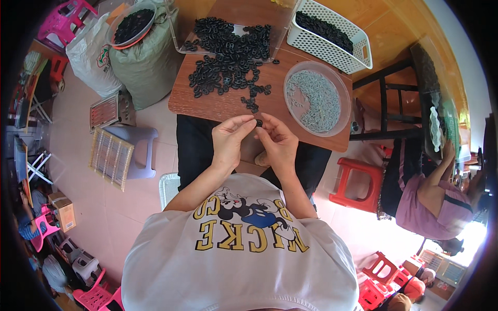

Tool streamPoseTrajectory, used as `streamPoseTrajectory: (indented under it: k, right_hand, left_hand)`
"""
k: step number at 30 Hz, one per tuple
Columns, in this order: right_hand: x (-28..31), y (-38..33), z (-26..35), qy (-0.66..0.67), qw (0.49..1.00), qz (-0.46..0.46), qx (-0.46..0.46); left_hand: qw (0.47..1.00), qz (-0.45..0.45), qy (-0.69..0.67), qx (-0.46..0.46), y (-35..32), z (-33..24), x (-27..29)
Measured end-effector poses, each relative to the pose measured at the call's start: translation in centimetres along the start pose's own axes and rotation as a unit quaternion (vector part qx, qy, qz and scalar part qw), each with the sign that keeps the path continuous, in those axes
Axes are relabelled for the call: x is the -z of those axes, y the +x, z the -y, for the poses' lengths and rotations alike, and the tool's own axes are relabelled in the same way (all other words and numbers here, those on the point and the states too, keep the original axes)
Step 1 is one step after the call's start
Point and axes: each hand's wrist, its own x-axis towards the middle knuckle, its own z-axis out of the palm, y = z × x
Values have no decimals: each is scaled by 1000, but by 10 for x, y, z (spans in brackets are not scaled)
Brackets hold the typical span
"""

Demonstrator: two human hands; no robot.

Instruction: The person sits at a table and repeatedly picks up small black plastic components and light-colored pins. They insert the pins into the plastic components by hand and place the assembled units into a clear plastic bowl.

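Note:
My left hand [229,139] and my right hand [276,139] meet just above the near edge of a small wooden table [197,98]. Between their fingertips they pinch one small black ring-shaped part [259,123]. Beyond the hands a loose heap of the same black parts [228,57] spreads across the tabletop. A round clear bowl of small grey pieces [315,98] stands to the right of the heap, close to my right hand.
A white plastic basket of black parts [332,32] stands at the table's far right, a clear tray [187,49] at the far left. Sacks [142,62] stand on the floor to the left, near a grey stool [137,150]. A seated person [430,197] and red stool [358,184] are at right.

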Motion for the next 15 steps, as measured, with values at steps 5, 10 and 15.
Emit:
streamPoseTrajectory:
  k: [5, 10, 15]
  right_hand:
    - [17, 29, 44, -159, 983, -21, 87]
    - [62, 123, 145, -160, 878, -225, 391]
    - [125, 217, 139, -446, 762, -291, 368]
  left_hand:
    - [998, 28, -55, -7, 3, -18, 4]
    - [998, 37, 45, 20, -2, -19, 37]
    - [988, 48, 98, 105, -15, 3, 64]
